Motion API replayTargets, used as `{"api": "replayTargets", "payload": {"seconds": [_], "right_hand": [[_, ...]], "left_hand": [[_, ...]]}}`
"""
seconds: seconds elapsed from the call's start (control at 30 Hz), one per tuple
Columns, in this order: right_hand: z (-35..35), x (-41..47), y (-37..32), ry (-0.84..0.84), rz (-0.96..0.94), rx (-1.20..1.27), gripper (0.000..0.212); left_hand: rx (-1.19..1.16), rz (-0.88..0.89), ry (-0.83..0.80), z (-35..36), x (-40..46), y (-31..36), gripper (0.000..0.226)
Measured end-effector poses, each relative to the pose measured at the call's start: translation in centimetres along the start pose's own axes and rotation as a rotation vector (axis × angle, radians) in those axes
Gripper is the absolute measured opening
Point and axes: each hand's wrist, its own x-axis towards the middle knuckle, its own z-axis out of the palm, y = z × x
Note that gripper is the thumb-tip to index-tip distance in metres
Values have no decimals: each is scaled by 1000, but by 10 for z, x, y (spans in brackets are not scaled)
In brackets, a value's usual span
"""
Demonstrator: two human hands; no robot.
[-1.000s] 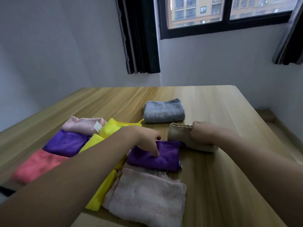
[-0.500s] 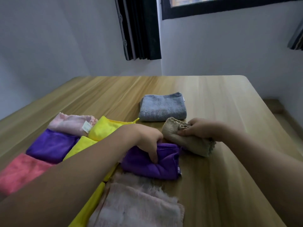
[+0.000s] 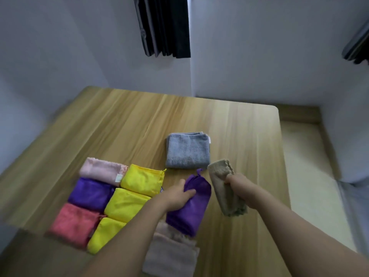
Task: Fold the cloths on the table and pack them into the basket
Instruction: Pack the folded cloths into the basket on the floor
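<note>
My left hand (image 3: 177, 194) grips a folded purple cloth (image 3: 191, 206) and holds it tilted above the wooden table (image 3: 127, 124). My right hand (image 3: 237, 183) grips a folded beige cloth (image 3: 223, 186), also raised off the table. A folded grey cloth (image 3: 187, 150) lies just beyond both hands. To the left lie folded cloths in rows: a pale pink cloth (image 3: 101, 170), another purple cloth (image 3: 89, 193), a coral cloth (image 3: 73, 223) and three yellow cloths (image 3: 141, 179). A folded dusty-pink cloth (image 3: 171, 254) lies near me under my left forearm. No basket is in view.
The table's right edge (image 3: 279, 148) borders a light floor. Grey walls stand behind, with a dark curtain (image 3: 163, 27) hanging above the far edge. Bare tabletop stretches beyond the grey cloth.
Both hands have lifted their cloths off the table: the purple one in my left, the beige one in my right. The camera has tilted further down.
</note>
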Motion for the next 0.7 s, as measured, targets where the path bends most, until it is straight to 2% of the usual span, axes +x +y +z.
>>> {"api": "replayTargets", "payload": {"seconds": [0.07, 0.17, 0.27, 0.33, 0.43, 0.5, 0.6, 0.7], "right_hand": [[-8, -17, 5, 19, 19, 26, 34], [-25, -30, 12, 12, 9, 112, 23], [-54, -39, 21, -41, 7, 221, 19], [-91, -47, 32, -113, 5, 236, 18], [-147, -49, 43, -139, -18, 286, 29], [-178, -45, 49, -137, -49, 352, 38], [-202, -32, 50, -111, -46, 358, 58], [-210, -14, 37, -123, -60, 311, 71]], "left_hand": [[-102, -24, 46, 12, -12, 14, 37], [-433, -18, 119, 33, -20, 41, 26], [-711, -7, 274, 54, -24, 68, 12], [-882, -14, 378, 72, -28, 98, 19], [-1104, -26, 544, 95, -31, 137, 29], [-1144, -92, 649, 109, -29, 161, 29], [-1054, -198, 777, 116, -26, 191, 20], [-1018, -249, 818, 108, -10, 208, 23]]}}
